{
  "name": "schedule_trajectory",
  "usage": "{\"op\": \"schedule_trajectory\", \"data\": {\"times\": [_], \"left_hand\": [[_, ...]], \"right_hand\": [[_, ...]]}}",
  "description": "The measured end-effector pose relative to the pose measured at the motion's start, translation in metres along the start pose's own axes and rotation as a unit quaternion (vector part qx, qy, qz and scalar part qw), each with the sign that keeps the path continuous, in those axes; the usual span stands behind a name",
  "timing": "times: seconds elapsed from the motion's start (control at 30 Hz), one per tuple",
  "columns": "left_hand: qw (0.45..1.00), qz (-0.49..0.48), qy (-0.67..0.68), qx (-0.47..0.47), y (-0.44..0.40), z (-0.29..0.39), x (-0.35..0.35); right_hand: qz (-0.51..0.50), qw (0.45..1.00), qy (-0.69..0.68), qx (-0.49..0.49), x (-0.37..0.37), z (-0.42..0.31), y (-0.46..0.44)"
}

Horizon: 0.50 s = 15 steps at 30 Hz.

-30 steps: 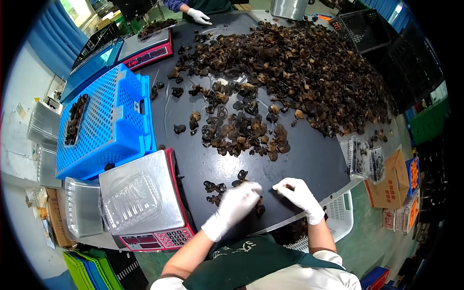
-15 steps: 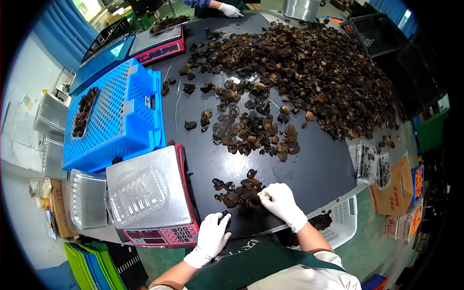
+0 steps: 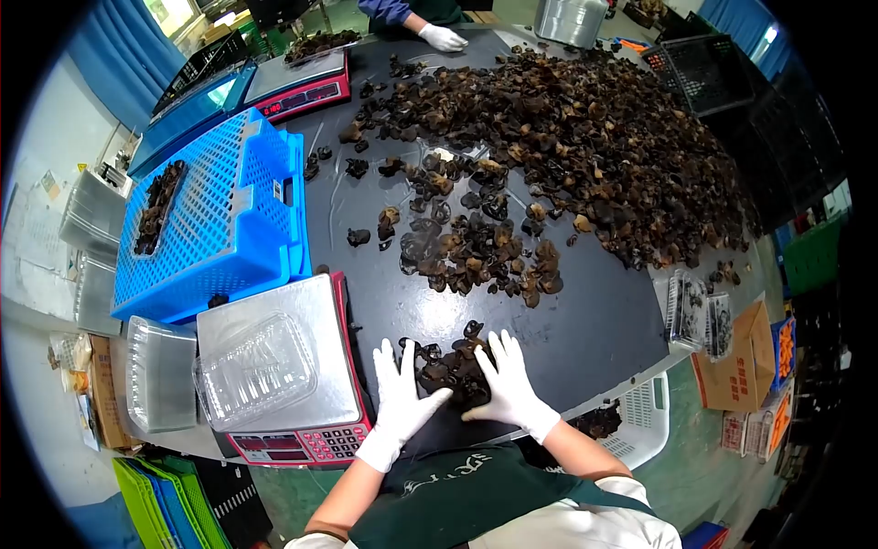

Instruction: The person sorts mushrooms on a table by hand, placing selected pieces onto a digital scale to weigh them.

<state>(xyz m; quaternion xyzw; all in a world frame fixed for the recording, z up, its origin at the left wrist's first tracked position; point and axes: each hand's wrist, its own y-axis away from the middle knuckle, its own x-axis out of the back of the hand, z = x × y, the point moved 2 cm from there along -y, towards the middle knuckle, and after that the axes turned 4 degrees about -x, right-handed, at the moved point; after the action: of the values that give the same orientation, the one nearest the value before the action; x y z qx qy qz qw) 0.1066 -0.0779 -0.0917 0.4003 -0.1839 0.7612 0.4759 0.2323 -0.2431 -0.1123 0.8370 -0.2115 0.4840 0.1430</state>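
Note:
A small pile of dark wood ear mushrooms lies on the black tabletop close to my body. White-gloved, my left hand rests at the pile's left side with fingers spread. My right hand, gloved too, is open at the pile's right edge, its thumb and fingers apart. Both hands frame the pile, and neither is closed around a piece. Left of my left hand stands a silver scale with a red keypad, bearing a clear plastic tray.
A big heap of wood ear mushrooms covers the far right, with a looser cluster nearer. A blue crate carries a filled tray. Stacked clear trays stand left. A co-worker's gloved hand rests at the far edge.
My left hand has moved up and forward from the scale's corner to the pile and spread its fingers. My right hand has opened from a pinch. The pile looks more gathered.

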Motion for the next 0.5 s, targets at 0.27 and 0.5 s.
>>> {"op": "schedule_trajectory", "data": {"times": [0.27, 0.5], "left_hand": [[0.992, -0.021, -0.048, -0.118, -0.014, -0.007, -0.034], [0.987, 0.103, 0.044, -0.113, -0.017, -0.013, -0.037]], "right_hand": [[-0.021, 0.982, -0.024, 0.184, 0.011, -0.01, -0.067], [0.1, 0.967, -0.099, 0.211, -0.01, -0.011, -0.058]]}}
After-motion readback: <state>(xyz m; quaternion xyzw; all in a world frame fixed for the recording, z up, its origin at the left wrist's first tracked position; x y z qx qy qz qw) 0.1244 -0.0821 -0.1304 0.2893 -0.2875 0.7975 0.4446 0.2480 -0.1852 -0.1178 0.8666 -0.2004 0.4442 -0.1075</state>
